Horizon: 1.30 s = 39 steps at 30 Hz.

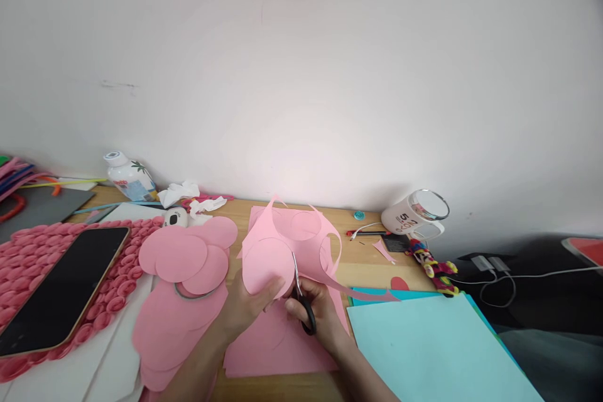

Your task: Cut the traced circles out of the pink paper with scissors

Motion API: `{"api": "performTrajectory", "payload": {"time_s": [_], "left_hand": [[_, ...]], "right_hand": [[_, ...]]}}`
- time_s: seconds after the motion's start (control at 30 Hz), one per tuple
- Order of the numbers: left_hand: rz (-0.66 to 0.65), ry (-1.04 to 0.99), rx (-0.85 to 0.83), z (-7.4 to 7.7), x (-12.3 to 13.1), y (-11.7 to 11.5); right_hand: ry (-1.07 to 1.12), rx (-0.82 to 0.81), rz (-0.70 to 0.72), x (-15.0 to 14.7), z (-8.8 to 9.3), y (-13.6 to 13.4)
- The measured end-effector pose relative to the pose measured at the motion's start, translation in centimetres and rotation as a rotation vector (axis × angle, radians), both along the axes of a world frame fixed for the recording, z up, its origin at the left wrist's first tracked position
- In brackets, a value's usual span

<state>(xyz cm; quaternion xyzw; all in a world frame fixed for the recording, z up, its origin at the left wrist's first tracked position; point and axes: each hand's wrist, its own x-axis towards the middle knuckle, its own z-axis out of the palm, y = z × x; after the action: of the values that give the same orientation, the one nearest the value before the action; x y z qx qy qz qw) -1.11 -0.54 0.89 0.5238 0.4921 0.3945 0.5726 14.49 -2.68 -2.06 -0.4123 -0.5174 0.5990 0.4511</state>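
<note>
On the surface (358, 260), the sheet (282, 245) stands at centre; scissors (301, 301) meet it at five o'clock; discs (188, 254) lie at nine; beyond them the phone (66, 289) rests on a mat (28, 251); bottle (128, 179) at ten, by the wall; mug (409, 217) at two; paper (424, 352) at four.

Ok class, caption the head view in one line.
Right hand cuts pink paper with scissors; left hand holds it.

A wooden table (362, 257) carries the work. On it lie pink paper circles (188, 254), a pale blue sheet (433, 352), a tipped white mug (409, 217) and a bottle (129, 179).
</note>
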Motion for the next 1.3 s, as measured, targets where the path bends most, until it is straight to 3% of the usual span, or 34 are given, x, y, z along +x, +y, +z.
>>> {"api": "performTrajectory", "payload": {"time_s": [0.1, 0.3, 0.63, 1.13, 1.3], "left_hand": [[0.040, 0.029, 0.044, 0.5, -0.1, 0.0], [-0.118, 0.000, 0.022, 1.6, -0.4, 0.0], [-0.105, 0.003, 0.070, 0.4, -0.4, -0.1], [-0.080, 0.023, 0.098, 0.4, -0.6, 0.2], [-0.071, 0.048, 0.069, 1.0, -0.5, 0.2]], "right_hand": [[-0.011, -0.012, -0.008, 0.0, -0.1, 0.0], [-0.057, -0.012, -0.031, 0.4, 0.3, 0.2], [-0.066, 0.008, -0.009, 0.4, 0.6, 0.2], [-0.019, -0.030, 0.017, 0.7, 0.6, 0.1], [-0.042, -0.036, 0.013, 0.6, 0.8, 0.2]]}}
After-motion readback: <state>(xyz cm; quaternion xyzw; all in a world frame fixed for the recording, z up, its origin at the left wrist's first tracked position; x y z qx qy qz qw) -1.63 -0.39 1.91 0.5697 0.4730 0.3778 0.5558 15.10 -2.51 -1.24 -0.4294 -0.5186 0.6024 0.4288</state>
